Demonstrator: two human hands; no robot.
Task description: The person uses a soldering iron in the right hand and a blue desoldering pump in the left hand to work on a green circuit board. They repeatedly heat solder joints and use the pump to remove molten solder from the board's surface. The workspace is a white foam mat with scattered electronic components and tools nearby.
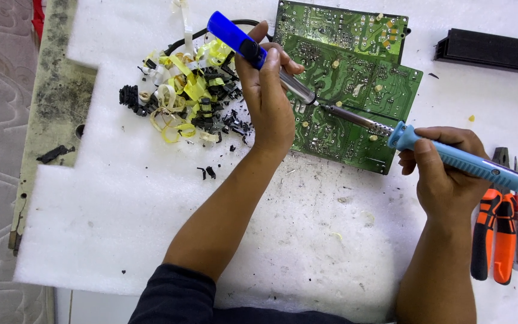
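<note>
My left hand (268,102) is clamped on a blue desoldering pump (259,55), its tip down on the green circuit board (355,90) lying near the tabletop's far edge. My right hand (445,174) grips the light-blue soldering iron (451,157), its tip meeting the pump's, so both work one joint.

No packages, labels, signs or screens show anywhere on the bench.

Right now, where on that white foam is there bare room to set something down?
Free: the foam left of the left hand, below the scrap pile, and the speckled patch between both forearms. Crowded: the circuit board, and the pliers by the right hand.
</note>
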